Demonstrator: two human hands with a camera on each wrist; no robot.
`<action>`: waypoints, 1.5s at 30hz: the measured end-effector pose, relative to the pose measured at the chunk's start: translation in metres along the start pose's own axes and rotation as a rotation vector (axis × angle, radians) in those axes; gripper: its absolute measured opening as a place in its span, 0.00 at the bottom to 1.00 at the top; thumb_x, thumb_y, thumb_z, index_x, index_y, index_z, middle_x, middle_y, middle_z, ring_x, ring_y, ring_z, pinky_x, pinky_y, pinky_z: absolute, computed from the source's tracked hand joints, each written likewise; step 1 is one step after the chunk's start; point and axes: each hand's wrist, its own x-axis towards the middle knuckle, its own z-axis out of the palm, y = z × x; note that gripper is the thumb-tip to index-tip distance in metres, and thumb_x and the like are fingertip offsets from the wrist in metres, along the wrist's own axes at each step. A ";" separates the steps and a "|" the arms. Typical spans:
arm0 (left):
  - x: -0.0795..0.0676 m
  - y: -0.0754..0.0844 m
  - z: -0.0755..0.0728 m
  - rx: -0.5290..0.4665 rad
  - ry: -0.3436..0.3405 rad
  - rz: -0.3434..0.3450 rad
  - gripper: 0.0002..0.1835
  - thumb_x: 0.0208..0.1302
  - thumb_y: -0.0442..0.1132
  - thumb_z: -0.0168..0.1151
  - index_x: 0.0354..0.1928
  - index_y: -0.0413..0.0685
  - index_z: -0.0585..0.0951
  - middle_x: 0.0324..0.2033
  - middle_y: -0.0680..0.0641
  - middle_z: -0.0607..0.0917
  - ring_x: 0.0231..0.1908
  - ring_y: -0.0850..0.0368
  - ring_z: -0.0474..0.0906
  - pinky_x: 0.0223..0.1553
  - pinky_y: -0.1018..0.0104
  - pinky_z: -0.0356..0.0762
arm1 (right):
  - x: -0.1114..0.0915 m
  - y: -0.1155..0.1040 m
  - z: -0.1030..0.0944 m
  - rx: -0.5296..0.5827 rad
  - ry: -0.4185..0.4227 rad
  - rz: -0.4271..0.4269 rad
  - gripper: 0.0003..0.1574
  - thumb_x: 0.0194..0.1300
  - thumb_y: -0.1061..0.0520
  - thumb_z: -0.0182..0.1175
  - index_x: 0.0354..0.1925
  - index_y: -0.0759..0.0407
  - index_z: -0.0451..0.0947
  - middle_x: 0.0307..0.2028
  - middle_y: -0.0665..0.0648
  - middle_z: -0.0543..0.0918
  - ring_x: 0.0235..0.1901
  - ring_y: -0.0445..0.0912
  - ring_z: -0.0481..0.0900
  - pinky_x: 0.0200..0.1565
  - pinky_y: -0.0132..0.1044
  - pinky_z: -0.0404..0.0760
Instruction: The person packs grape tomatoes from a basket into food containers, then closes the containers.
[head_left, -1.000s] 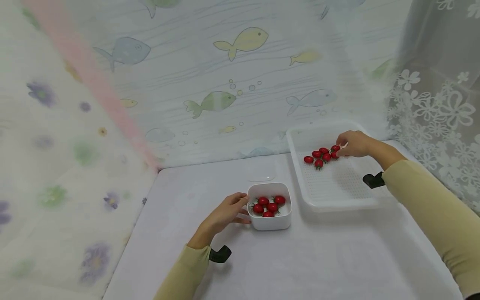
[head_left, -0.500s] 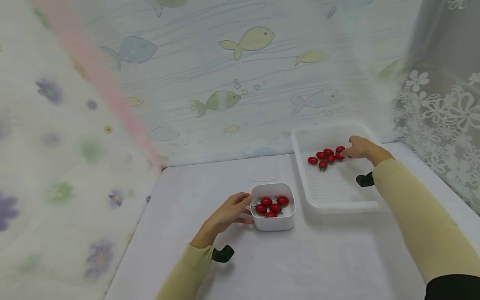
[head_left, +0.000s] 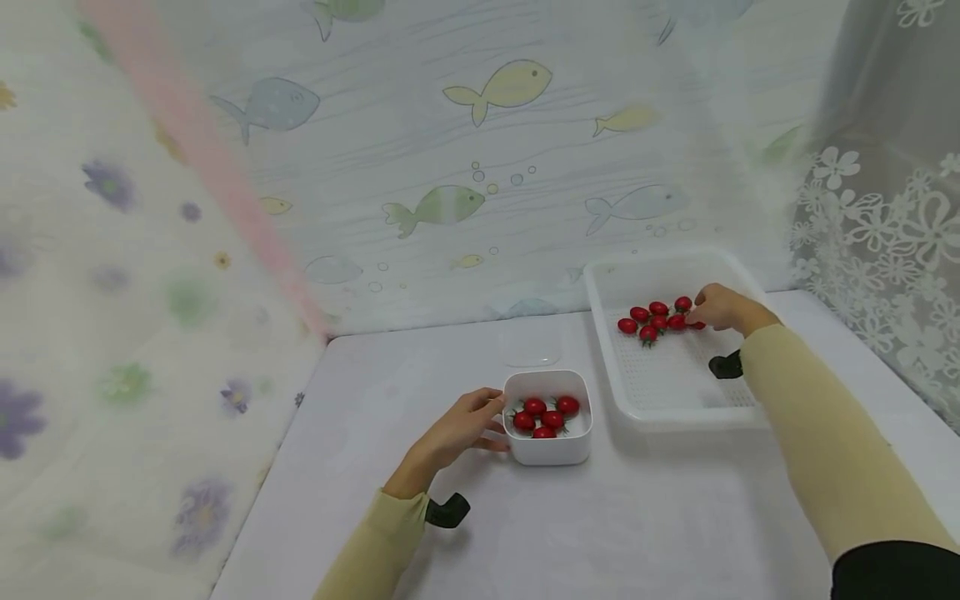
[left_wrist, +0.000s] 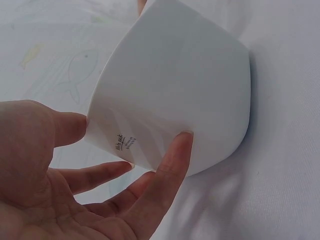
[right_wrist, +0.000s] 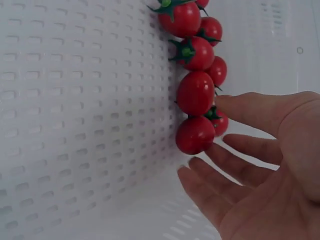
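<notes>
A white square container (head_left: pixel 547 451) holds several red cherry tomatoes (head_left: pixel 552 419) with green stems. My left hand (head_left: pixel 463 427) is at its left side. In the left wrist view, the thumb touches the rim and one fingertip rests on the printed wall, the fingers fairly straight. To the right, a white perforated basket (head_left: pixel 675 392) holds more cherry tomatoes (head_left: pixel 657 322) in a cluster. Over the cluster's right end is my right hand (head_left: pixel 723 308). The right wrist view shows its thumb and loosely extended fingers beside the end tomato (right_wrist: pixel 195 135), without a clear grip.
Behind the container lies a clear, flat lid-like piece (head_left: pixel 532 354) on the white tabletop (head_left: pixel 420 367). A fish-patterned curtain (head_left: pixel 450 150) hangs along the back, a floral one (head_left: pixel 150 350) at the left and a lace one (head_left: pixel 877 217) at the right.
My right hand has moved down and slightly right along the cluster, uncovering a tomato at its right end. The left hand stays against the container. The head view has shifted slightly.
</notes>
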 end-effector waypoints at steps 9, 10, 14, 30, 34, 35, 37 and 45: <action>-0.001 -0.001 0.001 0.002 0.005 -0.001 0.27 0.81 0.50 0.51 0.69 0.37 0.69 0.61 0.37 0.77 0.47 0.49 0.82 0.44 0.56 0.89 | 0.002 0.005 0.006 0.154 -0.020 0.062 0.25 0.70 0.63 0.59 0.54 0.84 0.65 0.48 0.72 0.74 0.53 0.64 0.74 0.57 0.57 0.83; -0.001 -0.001 0.001 0.003 0.005 -0.001 0.27 0.81 0.50 0.51 0.69 0.37 0.69 0.61 0.37 0.77 0.47 0.49 0.82 0.44 0.56 0.89 | 0.002 0.004 0.007 0.162 -0.014 0.072 0.25 0.70 0.63 0.60 0.53 0.83 0.65 0.47 0.72 0.74 0.53 0.64 0.74 0.56 0.56 0.84; -0.001 -0.001 0.001 0.003 0.005 0.000 0.27 0.81 0.50 0.51 0.69 0.37 0.69 0.60 0.37 0.77 0.47 0.50 0.81 0.44 0.56 0.89 | 0.001 0.003 0.010 0.136 0.039 0.106 0.25 0.68 0.62 0.62 0.49 0.81 0.64 0.45 0.73 0.74 0.51 0.65 0.77 0.52 0.52 0.87; 0.000 0.001 0.003 0.005 0.006 -0.009 0.27 0.81 0.49 0.50 0.70 0.38 0.69 0.61 0.36 0.77 0.49 0.48 0.81 0.45 0.57 0.89 | 0.003 0.006 0.009 0.129 0.008 0.084 0.24 0.65 0.62 0.68 0.48 0.81 0.71 0.42 0.68 0.78 0.41 0.54 0.80 0.44 0.42 0.89; 0.001 0.000 0.003 0.010 0.004 -0.013 0.27 0.81 0.50 0.50 0.70 0.38 0.68 0.61 0.37 0.77 0.49 0.48 0.82 0.45 0.57 0.89 | 0.002 0.007 0.006 0.171 -0.087 -0.019 0.21 0.67 0.63 0.67 0.47 0.81 0.75 0.41 0.63 0.82 0.39 0.48 0.82 0.47 0.44 0.89; 0.001 0.000 0.003 0.010 0.005 -0.017 0.27 0.81 0.50 0.50 0.70 0.39 0.68 0.61 0.37 0.76 0.50 0.48 0.82 0.45 0.57 0.89 | 0.002 0.006 0.006 0.176 -0.112 -0.044 0.20 0.67 0.63 0.67 0.48 0.81 0.75 0.41 0.63 0.82 0.39 0.47 0.83 0.48 0.45 0.89; 0.001 0.000 0.003 0.012 0.005 -0.017 0.27 0.81 0.50 0.50 0.70 0.38 0.68 0.61 0.37 0.77 0.50 0.47 0.82 0.45 0.57 0.89 | 0.001 0.003 0.005 0.186 -0.153 -0.088 0.20 0.68 0.63 0.66 0.48 0.81 0.75 0.41 0.62 0.83 0.39 0.47 0.84 0.49 0.47 0.89; 0.000 0.000 0.002 0.017 0.008 -0.020 0.27 0.81 0.50 0.50 0.71 0.39 0.68 0.61 0.37 0.77 0.50 0.47 0.82 0.46 0.56 0.89 | -0.010 -0.017 0.003 0.157 -0.167 -0.188 0.19 0.70 0.62 0.65 0.50 0.78 0.77 0.43 0.63 0.85 0.43 0.51 0.85 0.54 0.52 0.86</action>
